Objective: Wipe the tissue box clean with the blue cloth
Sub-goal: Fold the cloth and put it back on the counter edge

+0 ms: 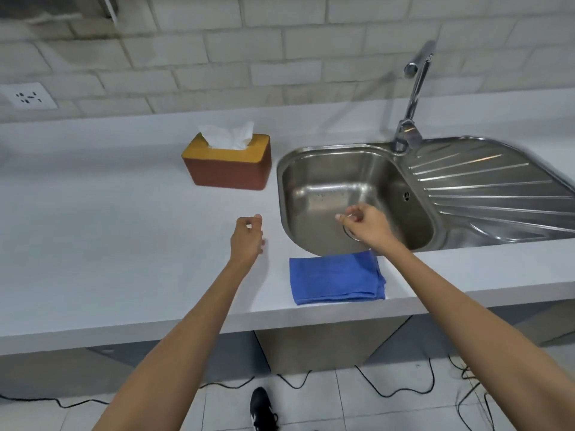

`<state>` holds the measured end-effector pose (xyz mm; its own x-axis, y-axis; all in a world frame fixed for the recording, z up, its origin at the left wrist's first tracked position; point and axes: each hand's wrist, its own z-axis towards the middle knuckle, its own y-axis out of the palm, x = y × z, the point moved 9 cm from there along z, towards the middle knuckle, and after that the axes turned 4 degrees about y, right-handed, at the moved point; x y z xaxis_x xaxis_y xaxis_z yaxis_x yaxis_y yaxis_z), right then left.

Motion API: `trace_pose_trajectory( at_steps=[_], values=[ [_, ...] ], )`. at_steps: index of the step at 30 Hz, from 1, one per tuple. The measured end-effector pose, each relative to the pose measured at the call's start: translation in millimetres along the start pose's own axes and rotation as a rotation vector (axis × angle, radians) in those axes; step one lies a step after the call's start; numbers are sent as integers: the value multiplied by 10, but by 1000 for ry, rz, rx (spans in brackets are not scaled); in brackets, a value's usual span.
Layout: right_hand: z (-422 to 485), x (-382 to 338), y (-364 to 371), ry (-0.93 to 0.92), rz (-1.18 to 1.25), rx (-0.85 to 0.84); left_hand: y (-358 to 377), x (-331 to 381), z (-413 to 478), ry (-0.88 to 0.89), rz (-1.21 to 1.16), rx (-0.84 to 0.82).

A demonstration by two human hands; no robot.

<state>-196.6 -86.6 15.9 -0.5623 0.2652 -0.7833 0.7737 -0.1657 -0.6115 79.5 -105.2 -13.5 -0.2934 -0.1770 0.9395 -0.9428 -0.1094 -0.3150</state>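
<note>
Stood upright on the white counter (93,244), just left of the steel sink (357,157): the tissue box (228,168), brown-sided, yellow-topped, a white tissue (228,135) sticking up from its slot. Lay folded near the counter's front edge, below the sink basin: the blue cloth (336,279), untouched. Hovered empty with fingers loosely curled, gripping nothing: the left hand (247,237) over bare counter left of the cloth, the right hand (365,223) above the basin.

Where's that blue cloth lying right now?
The folded blue cloth lies flat near the white counter's front edge, just in front of the steel sink basin, under the right forearm; neither hand touches it.
</note>
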Motion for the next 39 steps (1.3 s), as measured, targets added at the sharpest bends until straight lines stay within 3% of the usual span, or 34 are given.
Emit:
trace_pose_trajectory(
  at_steps=[6,12,21,29,39],
  values=[
    [388,-748,518,-84,66,-41,-654,74,600,-53,-193,114],
    [866,-1211,1002,-78,27,-33,-1173,71,1304,-74,-217,168],
    [1352,-1414,1542,-23,47,34,-1346,29,2142,-96,-137,47],
    [1713,-1501,1579,-31,91,73,-1076,26,2505,-77,-266,-106],
    [2329,-1617,1516,30,29,97,-791,191,2954,-85,-258,-175]
  ],
)
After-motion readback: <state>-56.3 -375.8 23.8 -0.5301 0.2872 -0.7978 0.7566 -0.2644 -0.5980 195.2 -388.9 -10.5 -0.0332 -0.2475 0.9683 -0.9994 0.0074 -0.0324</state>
